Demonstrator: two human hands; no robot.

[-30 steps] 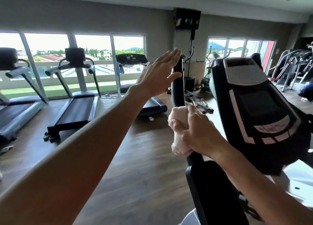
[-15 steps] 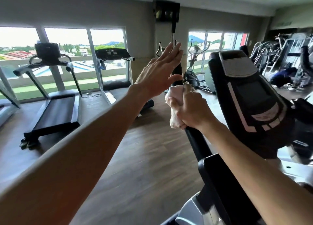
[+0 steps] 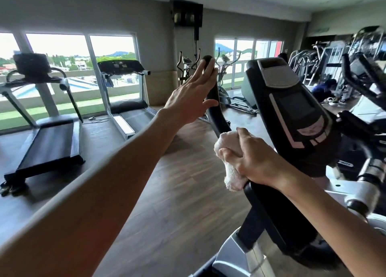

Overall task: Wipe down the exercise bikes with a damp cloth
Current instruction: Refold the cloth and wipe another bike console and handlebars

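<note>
We had our right hand [image 3: 253, 162] gripping the cloth [image 3: 228, 149] round the handlebar [image 3: 217, 114] (black), left hand [image 3: 191, 97] flat w/ straight fingers against its top.

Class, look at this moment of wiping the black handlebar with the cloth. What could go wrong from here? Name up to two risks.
1. The left hand only rests flat, fingers straight, against the handlebar, so the bar may swing as it is rubbed.
2. The cloth is bunched in the right hand, with a loose end hanging below; it may miss parts of the bar.
</note>
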